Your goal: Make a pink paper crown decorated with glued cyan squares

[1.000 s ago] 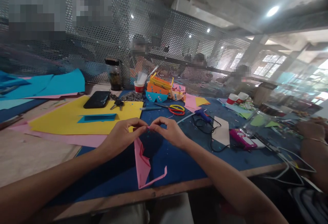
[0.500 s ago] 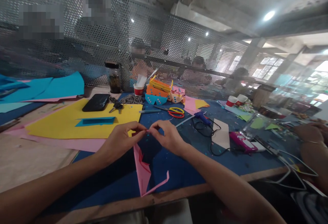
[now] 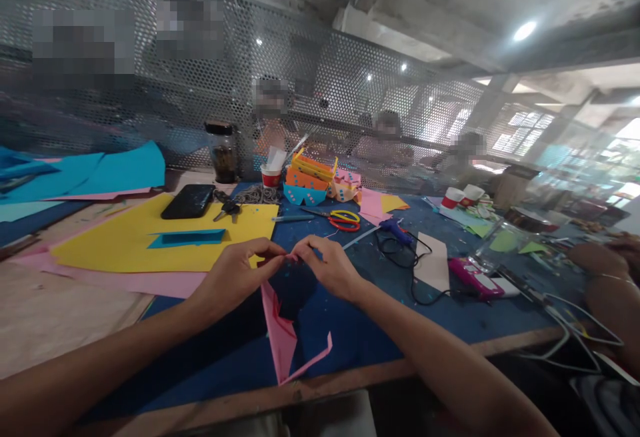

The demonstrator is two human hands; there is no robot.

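A folded pink paper piece (image 3: 281,340) shows below my hands, above the blue tabletop (image 3: 210,357), with a thin bent strip sticking out to its right. Its upper part passes behind the fingers of my left hand (image 3: 245,270), which pinch it near the tip. My right hand (image 3: 327,265) meets the left fingertip to fingertip, thumb and fingers closed on a small pinkish bit of the same paper. The fingers largely cover that bit. Just beyond the hands lie scissors (image 3: 345,220) with red and yellow handles.
Yellow sheets (image 3: 115,244) on the left bear a black phone (image 3: 188,201), keys (image 3: 229,208) and a folded blue paper strip (image 3: 187,238). Paper crowns (image 3: 310,174) stand behind. At right are a blue glue gun (image 3: 396,229), its cord, a magenta device (image 3: 477,278) and another person's arm (image 3: 605,277).
My right fingers have curled slightly and shifted against the left fingertips. The pink paper has swung a little to the right. My left hand stays nearly still.
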